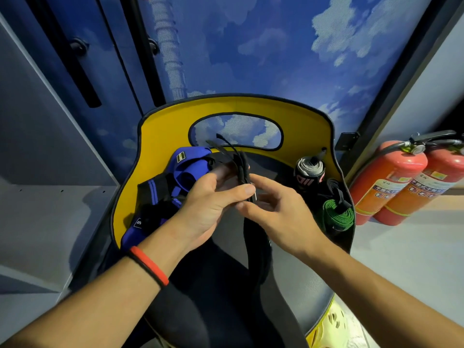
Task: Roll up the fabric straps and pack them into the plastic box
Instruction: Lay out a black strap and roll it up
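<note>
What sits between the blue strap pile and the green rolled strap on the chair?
Head view: the left hand and right hand, both holding a black strap.

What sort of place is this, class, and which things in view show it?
Probably an indoor storage or changing corner, perhaps at a gym. Two red fire extinguishers stand on the floor at right, grey cabinets line the left, and rolled fabric straps sit on a yellow-backed chair.
</note>
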The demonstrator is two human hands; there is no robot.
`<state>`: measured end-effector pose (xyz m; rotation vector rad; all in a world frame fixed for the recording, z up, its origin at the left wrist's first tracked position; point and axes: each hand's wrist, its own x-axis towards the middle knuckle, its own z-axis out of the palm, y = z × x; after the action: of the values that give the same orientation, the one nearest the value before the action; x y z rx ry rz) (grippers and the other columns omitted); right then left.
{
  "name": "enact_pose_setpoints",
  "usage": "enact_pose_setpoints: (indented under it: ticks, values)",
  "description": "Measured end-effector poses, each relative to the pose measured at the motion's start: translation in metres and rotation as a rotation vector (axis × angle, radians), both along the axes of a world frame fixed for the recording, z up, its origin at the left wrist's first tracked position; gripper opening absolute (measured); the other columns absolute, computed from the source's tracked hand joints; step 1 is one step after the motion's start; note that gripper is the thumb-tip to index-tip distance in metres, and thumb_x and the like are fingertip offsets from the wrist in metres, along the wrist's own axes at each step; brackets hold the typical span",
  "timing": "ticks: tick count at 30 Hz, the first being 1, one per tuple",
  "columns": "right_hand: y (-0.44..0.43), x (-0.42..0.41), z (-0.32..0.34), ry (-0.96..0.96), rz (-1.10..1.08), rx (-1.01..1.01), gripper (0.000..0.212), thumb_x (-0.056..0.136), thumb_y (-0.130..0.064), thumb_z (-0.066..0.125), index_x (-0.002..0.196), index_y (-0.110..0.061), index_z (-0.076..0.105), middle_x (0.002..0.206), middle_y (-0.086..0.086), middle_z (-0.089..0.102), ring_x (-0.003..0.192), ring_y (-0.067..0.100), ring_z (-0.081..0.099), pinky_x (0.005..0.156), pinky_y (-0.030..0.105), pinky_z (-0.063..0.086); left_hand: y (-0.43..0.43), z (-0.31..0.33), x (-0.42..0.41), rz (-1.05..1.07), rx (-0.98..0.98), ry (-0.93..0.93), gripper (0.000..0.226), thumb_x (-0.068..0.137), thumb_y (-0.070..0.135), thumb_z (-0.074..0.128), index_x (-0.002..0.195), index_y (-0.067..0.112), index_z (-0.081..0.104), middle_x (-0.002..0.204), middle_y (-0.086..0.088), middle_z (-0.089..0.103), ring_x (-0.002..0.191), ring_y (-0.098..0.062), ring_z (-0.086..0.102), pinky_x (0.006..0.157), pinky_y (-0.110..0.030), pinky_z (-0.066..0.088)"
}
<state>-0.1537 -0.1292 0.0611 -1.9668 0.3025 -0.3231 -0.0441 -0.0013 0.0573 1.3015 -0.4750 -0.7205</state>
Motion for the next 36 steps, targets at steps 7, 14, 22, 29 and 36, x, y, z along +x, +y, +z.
enact_pose_setpoints:
  ticks: [7,14,22,29,36]
  values:
    - [0.003,0.009,0.0,0.033,-0.054,-0.004,0.026,0.106,-0.025,0.047,0.093,-0.012,0.066,0.091,0.019,0.057,0.09,0.017,0.051,0.071,0.014,0.041,-0.011,0.002,-0.011,0.213,0.15,-0.133,0.041,0.083,0.028,0.083,0.122,0.026,0.069,0.114,0.013,0.075,0.111,-0.002,0.068,0.1,-0.03,0.05]
    - [-0.008,0.018,-0.007,0.05,-0.151,0.471,0.02,0.103,-0.018,0.057,0.11,-0.015,0.076,0.106,0.012,0.077,0.105,0.034,0.072,0.101,0.057,0.052,-0.008,0.006,0.008,0.166,0.244,0.033,0.018,0.099,0.02,0.064,0.114,0.019,0.074,0.104,0.005,0.079,0.102,-0.011,0.074,0.086,-0.028,0.055]
    - [-0.027,0.027,-0.026,0.053,-0.226,0.591,0.029,0.1,-0.027,0.063,0.104,-0.001,0.076,0.105,0.022,0.075,0.106,0.04,0.071,0.094,0.047,0.056,-0.016,-0.002,0.034,0.143,0.317,-0.007,0.009,0.092,0.011,0.072,0.099,0.007,0.078,0.1,-0.003,0.079,0.098,-0.014,0.075,0.086,-0.028,0.058]
    - [-0.041,0.033,-0.075,0.259,-0.323,0.025,0.038,0.098,-0.041,0.063,0.096,-0.005,0.074,0.084,0.008,0.074,0.082,0.02,0.07,0.076,0.036,0.056,-0.047,-0.044,0.077,0.305,0.349,0.045,0.014,0.09,0.004,0.074,0.077,0.008,0.07,0.083,0.001,0.076,0.085,-0.015,0.072,0.075,-0.027,0.06]
    - [-0.048,0.059,-0.105,0.438,-0.379,-0.294,0.046,0.095,-0.054,0.059,0.112,-0.011,0.064,0.12,0.013,0.057,0.116,0.033,0.055,0.091,0.041,0.048,-0.096,-0.07,0.095,0.381,0.359,0.045,0.018,0.089,0.003,0.075,0.079,0.014,0.065,0.079,0.0,0.065,0.084,-0.021,0.066,0.087,-0.037,0.058]
